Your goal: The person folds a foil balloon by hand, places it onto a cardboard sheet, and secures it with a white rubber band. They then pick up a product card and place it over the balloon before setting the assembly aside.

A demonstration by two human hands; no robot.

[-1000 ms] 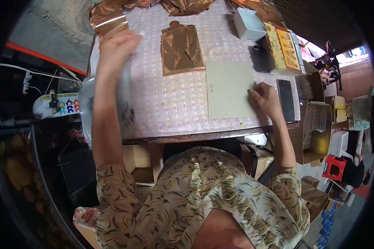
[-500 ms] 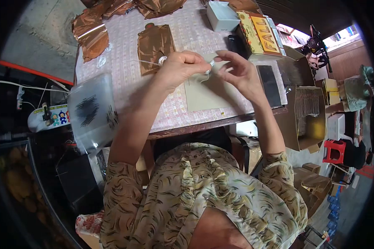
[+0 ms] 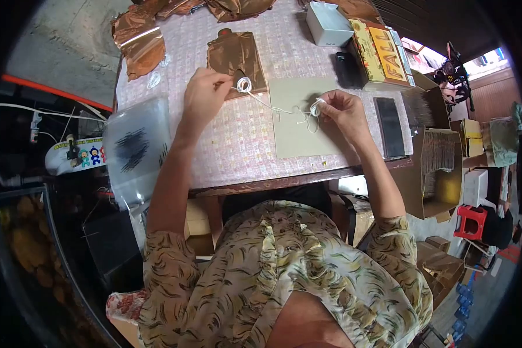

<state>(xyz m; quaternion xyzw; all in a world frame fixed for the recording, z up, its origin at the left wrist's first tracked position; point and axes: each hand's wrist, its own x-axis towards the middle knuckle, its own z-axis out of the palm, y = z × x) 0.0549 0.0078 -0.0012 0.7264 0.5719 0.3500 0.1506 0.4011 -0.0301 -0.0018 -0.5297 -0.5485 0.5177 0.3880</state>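
- White cord coil (image 3: 243, 85): just to the right of the left hand's (image 3: 203, 95) fingers, nearer to these than to those of the right hand (image 3: 348, 116); with its round opening in view.
- Left fingers: narrowed, close to the coil; firmness of pinch, or any real contact, impossible to tell.
- Right fingers: brought together on a loose cord bundle (image 3: 315, 109), with thin loops hanging to the left of the fingertips and toward the body.
- Connecting strand (image 3: 267, 105): long axis running sideways from one set of fingers to the other, slanting slightly toward the body at the right end; slack rather than taut.
- Beneath and to the left of the right fingers: a flat beige card (image 3: 298, 139), on the table (image 3: 214, 165), with part of the strand above it.
- Beyond the left fingers and to their right: a copper-coloured pouch (image 3: 233, 55), long axis pointing away from the body.
- To the right of the right fingers: a dark flat slab (image 3: 390, 127), well apart from the cord.
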